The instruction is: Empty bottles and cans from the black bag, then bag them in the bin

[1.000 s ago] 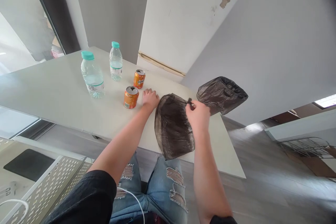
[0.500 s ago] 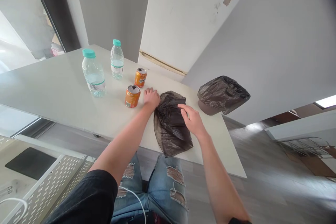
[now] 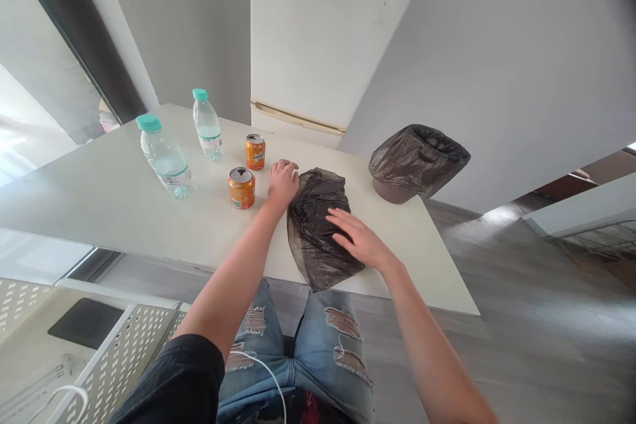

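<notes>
A thin black plastic bag (image 3: 322,248) lies crumpled and partly flattened on the white table (image 3: 213,238), its lower corner hanging at the front edge. My right hand (image 3: 362,238) is over the bag's right part, fingers stretched out and slightly apart, holding nothing. At the bag's upper left edge is my left hand (image 3: 283,184), its fingers loosely bent and apart; I cannot tell whether the fingertips touch the plastic. Left of that hand stand two orange drink cans, a nearer can (image 3: 242,188) and a farther can (image 3: 255,152), both upright with opened tops.
Two clear bottles with teal caps, a nearer bottle (image 3: 166,159) and a farther bottle (image 3: 207,126), stand on the left. A bin (image 3: 395,191) lined with a dark bag (image 3: 407,156) stands at the table's right end. A white fridge (image 3: 308,33) is behind. A perforated shelf (image 3: 124,344) is at lower left.
My right hand has come down and left over the bag, its fingers spreading. My left hand's fingers have lifted a little at the bag's edge. The head view has shifted slightly.
</notes>
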Motion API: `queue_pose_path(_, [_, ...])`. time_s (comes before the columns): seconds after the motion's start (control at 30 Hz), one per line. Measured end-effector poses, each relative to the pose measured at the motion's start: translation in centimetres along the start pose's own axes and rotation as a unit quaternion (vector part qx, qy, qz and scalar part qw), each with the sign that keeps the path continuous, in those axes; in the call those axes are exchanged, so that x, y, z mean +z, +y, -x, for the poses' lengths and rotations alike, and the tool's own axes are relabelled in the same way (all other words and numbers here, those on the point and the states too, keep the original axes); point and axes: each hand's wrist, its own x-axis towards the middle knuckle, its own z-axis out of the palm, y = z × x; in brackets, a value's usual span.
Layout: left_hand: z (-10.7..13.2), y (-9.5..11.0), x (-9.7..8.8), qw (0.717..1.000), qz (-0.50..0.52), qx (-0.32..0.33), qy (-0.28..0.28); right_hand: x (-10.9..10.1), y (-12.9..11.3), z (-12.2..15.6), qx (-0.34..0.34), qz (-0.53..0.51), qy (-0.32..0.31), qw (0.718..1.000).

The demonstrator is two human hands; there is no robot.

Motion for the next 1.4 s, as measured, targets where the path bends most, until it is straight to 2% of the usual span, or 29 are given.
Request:
queue_pose_path(0.07, [1.9, 1.7, -1.7, 0.995, 0.026, 0.088, -0.046, 0.6, 0.3, 1.1, 0.004, 0.007, -0.057, 0.998])
queue_pose_path(0.1, [3.3, 2.6, -2.7, 0.988, 0.034, 0.131, -0.079, 0.7, 0.4, 1.7, 0.005, 0.009, -0.053, 0.999])
queue_pose_path(0.23, [10.9, 4.3, -5.9, 0.96, 0.034, 0.234, -0.153, 0.3, 0.9, 5.1, 0.018, -0.007, 0.067, 0.998])
queue_pose_path(0.27, [12.8, 4.2, -6.5, 0.953, 0.021, 0.248, -0.172, 0.1, 1.2, 6.2, 0.024, -0.012, 0.066, 0.997])
queue_pose_path(0.4, [18.9, 2.6, -7.7, 0.926, -0.047, 0.28, -0.248, 1.0, 2.2, 10.2, -0.008, 0.011, -0.043, 0.999])
queue_pose_path(0.5, [21.6, 1.5, -8.2, 0.914, -0.093, 0.296, -0.261, 2.7, 2.1, 12.5, -0.032, 0.046, -0.047, 0.997])
queue_pose_path(0.57, [22.5, 1.2, -8.7, 0.916, -0.107, 0.293, -0.252, 3.4, 1.7, 13.5, -0.045, 0.048, -0.034, 0.997])
queue_pose_path(0.67, [22.3, 0.9, -9.3, 0.928, -0.122, 0.27, -0.228, 3.5, 1.1, 13.9, -0.038, 0.051, 0.0, 0.998])
queue_pose_path(0.73, [21.2, 0.8, -9.2, 0.923, -0.14, 0.274, -0.23, 3.0, 0.9, 13.1, -0.024, 0.065, 0.016, 0.997])
queue_pose_path(0.87, [19.5, 0.8, -8.7, 0.896, -0.136, 0.319, -0.276, 2.1, 0.6, 10.6, -0.065, 0.073, -0.041, 0.994])
queue_pose_path(0.97, [19.6, 0.9, -9.1, 0.904, -0.092, 0.309, -0.282, 2.2, 0.3, 10.0, -0.091, 0.031, -0.062, 0.993])
queue_pose_path(1.03, [19.9, 0.9, -9.5, 0.921, -0.051, 0.28, -0.265, 2.6, 0.1, 10.1, -0.091, -0.008, -0.026, 0.995])
queue_pose_path(1.13, [19.3, 1.0, -9.3, 0.94, 0.038, 0.243, -0.235, 3.4, 0.0, 10.0, -0.037, -0.118, 0.094, 0.988])
queue_pose_path(1.2, [18.0, 1.2, -8.4, 0.953, 0.091, 0.187, -0.22, 3.7, 0.0, 9.2, 0.044, -0.216, 0.155, 0.963])
queue_pose_path(1.27, [16.3, 1.6, -7.1, 0.97, 0.114, 0.063, -0.207, 3.8, 0.1, 8.0, 0.128, -0.28, 0.167, 0.937])
queue_pose_path(1.33, [14.6, 2.1, -6.1, 0.973, 0.112, -0.062, -0.19, 3.8, 0.0, 6.7, 0.173, -0.31, 0.162, 0.921])
queue_pose_path(1.4, [13.2, 2.6, -5.5, 0.973, 0.105, -0.116, -0.169, 3.8, -0.2, 5.4, 0.185, -0.335, 0.173, 0.907])
